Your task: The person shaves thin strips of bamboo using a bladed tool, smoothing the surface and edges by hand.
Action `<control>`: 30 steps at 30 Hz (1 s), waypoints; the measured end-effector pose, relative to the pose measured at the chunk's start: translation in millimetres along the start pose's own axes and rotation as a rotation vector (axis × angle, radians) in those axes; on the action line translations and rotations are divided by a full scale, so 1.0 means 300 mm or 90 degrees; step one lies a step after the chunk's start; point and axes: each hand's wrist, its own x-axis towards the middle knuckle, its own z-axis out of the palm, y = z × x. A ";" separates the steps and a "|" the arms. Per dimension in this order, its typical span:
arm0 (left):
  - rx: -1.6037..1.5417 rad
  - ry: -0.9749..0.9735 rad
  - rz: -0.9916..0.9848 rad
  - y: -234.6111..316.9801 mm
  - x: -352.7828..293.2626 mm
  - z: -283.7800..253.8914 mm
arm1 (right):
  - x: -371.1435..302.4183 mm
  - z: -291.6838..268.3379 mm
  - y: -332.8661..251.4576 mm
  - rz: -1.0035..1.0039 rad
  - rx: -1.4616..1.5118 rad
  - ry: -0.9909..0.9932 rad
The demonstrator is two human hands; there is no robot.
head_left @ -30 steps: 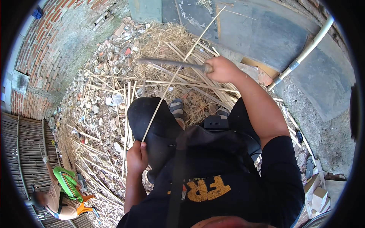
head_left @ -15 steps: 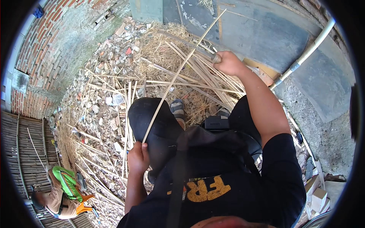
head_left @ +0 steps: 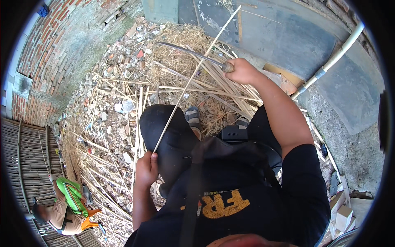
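While the left hand [head_left: 146,168] is closed beside the black-trousered knee [head_left: 160,121], its thumb pressed along the near end of a long, slender, pale bamboo strip [head_left: 178,106], the right hand [head_left: 242,72] is wrapped in a fist round the short brownish handle of a long, slightly curved, dark-bladed knife [head_left: 193,52]; the strip slants up and to the right from the left hand, passing over the knee in the view, its far end reaching in front of the grey flat panels [head_left: 279,41]; the blade points left and crosses the strip beyond its middle, though whether the two touch cannot be told.

Between and beyond the grey strapped sandals [head_left: 192,117] lies a tangle of fine, straw-coloured shavings [head_left: 177,35]; a loose stack of flat, pale strips [head_left: 240,94] fans out below the right hand; stony, broken rubble [head_left: 109,111] covers the ground at the left, up to a weathered red-brick wall [head_left: 35,61].

At the lower left another person [head_left: 70,212], in a tan top and green legwear, sits on an orange stool [head_left: 89,223] beside a dark slatted screen [head_left: 31,154].
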 end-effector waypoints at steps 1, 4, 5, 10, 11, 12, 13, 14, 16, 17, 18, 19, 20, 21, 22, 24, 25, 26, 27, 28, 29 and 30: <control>-0.005 -0.008 -0.003 0.000 0.000 -0.006 | -0.013 0.014 -0.005 -0.010 -0.004 0.009; -0.022 -0.019 -0.009 0.000 0.003 -0.004 | -0.071 0.001 -0.088 -0.028 -0.048 -0.035; -0.028 -0.020 -0.010 -0.001 0.003 0.000 | -0.086 -0.009 -0.129 -0.032 -0.069 -0.062; -0.004 -0.001 0.020 0.002 -0.002 0.002 | -0.116 -0.001 -0.188 -0.125 -0.194 -0.107; 0.000 0.008 0.028 -0.005 -0.005 0.005 | -0.092 -0.002 -0.156 -0.101 -0.127 -0.129; 0.012 0.010 0.026 -0.007 -0.002 0.009 | -0.069 -0.002 -0.109 -0.074 -0.059 -0.150; 0.023 0.008 0.024 -0.007 0.001 0.014 | -0.044 0.001 -0.030 -0.077 -0.040 -0.062; 0.034 0.014 0.022 -0.007 0.004 0.015 | -0.026 -0.013 -0.002 -0.025 -0.019 -0.048; 0.020 -0.005 0.010 0.007 0.007 -0.005 | 0.005 -0.063 0.024 0.074 0.017 -0.007; 0.015 -0.005 0.016 0.011 0.012 -0.007 | -0.006 -0.064 0.037 0.059 -0.001 0.029; 0.012 -0.007 0.017 0.009 0.007 -0.009 | -0.019 -0.061 0.016 0.050 -0.007 0.006; 0.020 -0.008 0.014 0.006 0.004 -0.007 | -0.031 -0.061 -0.004 0.041 -0.014 -0.017; 0.025 0.003 0.013 0.008 0.006 -0.004 | -0.044 -0.062 -0.026 0.033 -0.020 -0.039; 0.029 0.009 0.012 0.010 0.003 0.000 | -0.062 -0.055 -0.069 0.021 -0.042 -0.056; 0.031 0.011 0.010 0.010 -0.002 0.011 | -0.084 -0.044 -0.107 -0.007 -0.091 -0.073; 0.080 0.037 0.009 0.003 -0.019 0.033 | -0.118 -0.024 -0.180 -0.070 -0.187 -0.108; 0.105 0.053 0.008 -0.001 -0.025 0.044 | -0.133 -0.021 -0.212 -0.113 -0.233 -0.109; 0.105 0.061 0.003 -0.004 -0.027 0.054 | -0.117 -0.011 -0.186 -0.094 -0.183 -0.125; 0.103 0.067 0.005 -0.004 -0.021 0.066 | -0.096 -0.009 -0.131 -0.070 -0.134 -0.137; 0.107 0.074 0.003 -0.004 -0.023 0.068 | -0.075 -0.018 -0.097 -0.049 -0.080 -0.151; 0.118 0.081 0.006 -0.005 -0.032 0.071 | -0.062 -0.035 -0.059 -0.032 -0.073 -0.099; 0.127 0.098 0.013 -0.007 -0.035 0.076 | -0.036 -0.049 -0.018 -0.016 -0.086 -0.051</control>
